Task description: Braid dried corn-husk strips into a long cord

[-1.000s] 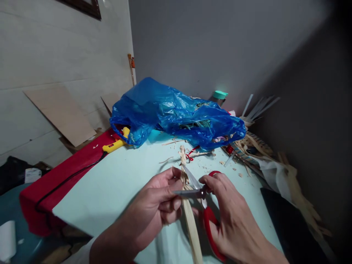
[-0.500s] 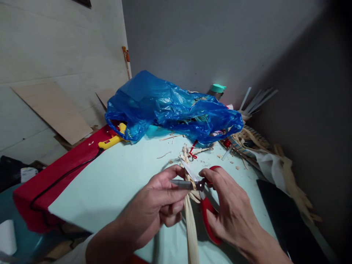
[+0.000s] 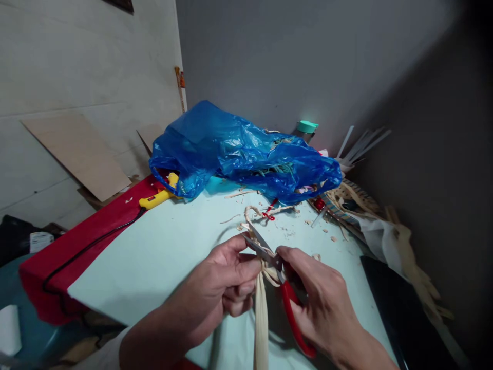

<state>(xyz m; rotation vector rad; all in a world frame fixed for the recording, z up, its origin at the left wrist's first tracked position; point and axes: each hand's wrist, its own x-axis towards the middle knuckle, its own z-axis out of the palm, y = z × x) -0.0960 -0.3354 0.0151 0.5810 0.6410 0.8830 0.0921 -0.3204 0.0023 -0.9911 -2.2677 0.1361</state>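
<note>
My left hand pinches a pale dried-fibre strip between thumb and fingers, just under its knotted part. Below the pinch the strip hangs down wide and flat; above it, a thin twisted end curls over the table. Red-handled scissors are in my right hand, fingers and thumb through the handles. Their blades are slightly apart and point up-left, close to my left fingertips, against the fibre at the knot. Whether fibre lies between the blades I cannot tell.
A blue plastic bag lies across the back of the pale-covered table. To its left is a yellow glue gun with a black cord. At right are a woven basket of fibre strips and a flat black object. Scraps lie mid-table.
The scissors have turned from pointing left to pointing up-left, and their blades are closer together. The twisted fibre end has swung left into a curl. My left hand has barely moved.
</note>
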